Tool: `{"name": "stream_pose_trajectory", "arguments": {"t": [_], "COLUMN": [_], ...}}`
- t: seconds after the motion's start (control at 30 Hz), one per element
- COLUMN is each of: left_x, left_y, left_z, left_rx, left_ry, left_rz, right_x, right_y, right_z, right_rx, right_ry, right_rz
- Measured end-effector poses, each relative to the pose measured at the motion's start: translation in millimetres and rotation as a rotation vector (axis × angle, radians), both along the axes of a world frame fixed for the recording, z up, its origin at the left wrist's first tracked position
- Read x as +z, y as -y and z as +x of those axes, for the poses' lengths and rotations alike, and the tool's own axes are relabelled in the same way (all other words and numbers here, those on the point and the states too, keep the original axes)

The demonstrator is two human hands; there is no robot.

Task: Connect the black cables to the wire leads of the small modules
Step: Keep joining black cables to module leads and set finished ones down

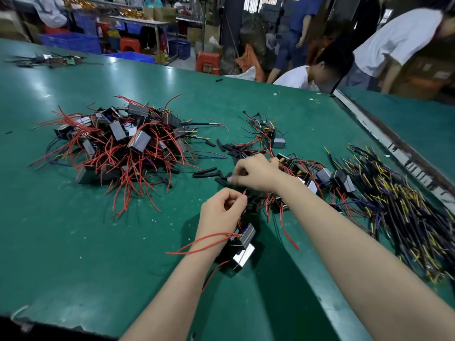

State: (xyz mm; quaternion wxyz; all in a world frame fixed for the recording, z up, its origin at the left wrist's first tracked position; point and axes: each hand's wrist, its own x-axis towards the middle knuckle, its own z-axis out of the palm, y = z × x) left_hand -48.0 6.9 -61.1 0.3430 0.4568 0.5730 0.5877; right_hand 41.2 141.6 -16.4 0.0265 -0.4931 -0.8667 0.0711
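Nearest the camera, two small box-shaped modules with shiny metal sides and thin red wire leads lie on the green matted worktop, just beside the left wrist; one red lead drapes across that wrist. The left hand is curled narrow, thumb and forefinger pinching the tip of a thin red wire lead.

Just beyond, the right hand reaches in from the right, fingers curled and fingertips pinched together over a scatter of short black sleeve-like cable pieces; whether it holds one I cannot tell for sure, though it looks to be picking at them. To me this reads as the middle of one joint: lead held ready, black piece not yet on it.

Right of the hands lies a loose cluster of more small modules with red leads, and beyond it a thick bundle of black cables with yellow and purple tips, seemingly the supply.

Farther left sits a large heap of modules with tangled red leads. Whether that heap is finished or waiting is unclear; judging by the stock, much remains.
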Motion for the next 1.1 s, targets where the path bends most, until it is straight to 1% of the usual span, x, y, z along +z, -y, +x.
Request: {"name": "stream_pose_trajectory", "arguments": {"t": [0.07,0.13,0.23,0.27,0.3,0.43,0.5,0.57,0.67,0.73,0.77,0.8,0.83,0.93,0.97,1.03,1.1], "left_x": [-0.5,0.5,0.6,0.6,0.6,0.5,2.2,3.6,4.7,5.5,5.6,5.6,5.6,5.5,5.6,6.4,7.7], "left_y": [0.5,1.0,1.4,1.5,1.7,1.6,1.6,2.0,3.2,3.6,3.4,3.3,2.9,2.9,3.0,3.3,3.4], "left_z": [-0.2,-0.5,-2.1,-2.1,-1.9,-1.1,-1.5,-2.5,-3.5,-3.4,-3.4,-3.3,-3.3,-2.9,-2.6,-1.8,-1.4], "left_rx": [0.006,0.01,0.018,0.018,0.017,0.039,0.058,0.075,0.079,0.075,0.075,0.075,0.076,0.066,0.061,0.059,0.064], "left_ry": [0.01,0.026,0.054,0.064,0.073,0.08,0.106,0.129,0.131,0.128,0.127,0.128,0.129,0.133,0.133,0.131,0.126], "left_rz": [-0.003,-0.003,-0.004,-0.006,-0.009,-0.013,-0.015,-0.014,-0.005,-0.004,-0.005,-0.008,-0.011,-0.02,-0.02,-0.016,-0.012], "right_x": [-1.8,-5.1,-11.2,-12.5,-12.1,1.3,8.4,13.3,12.4,11.3,12.2,15.4,20.6,39.4,44.6,49.7,47.4], "right_y": [-5.0,-10.9,-14.9,-14.9,-14.7,-18.2,-29.5,-42.0,-53.8,-55.7,-56.3,-56.4,-56.8,-59.7,-62.6,-69.2,-73.5], "right_z": [-7.5,-14.5,-25.0,-26.5,-26.5,-21.3,-19.1,-21.9,-31.7,-37.0,-38.2,-38.2,-37.0,-26.9,-22.4,-16.4,-16.2], "right_rx": [-0.007,-0.028,0.001,0.007,0.012,-0.029,-0.074,-0.128,-0.176,-0.145,-0.108,-0.063,-0.02,0.032,0.02,-0.019,-0.057], "right_ry": [-0.041,0.032,0.289,0.311,0.282,-0.045,-0.09,-0.033,0.151,0.255,0.272,0.251,0.189,-0.093,-0.162,-0.203,-0.118], "right_rz": [0.159,0.253,0.204,0.187,0.178,0.156,0.171,0.119,0.001,-0.006,0.015,0.031,0.016,-0.129,-0.131,-0.068,-0.028]}}
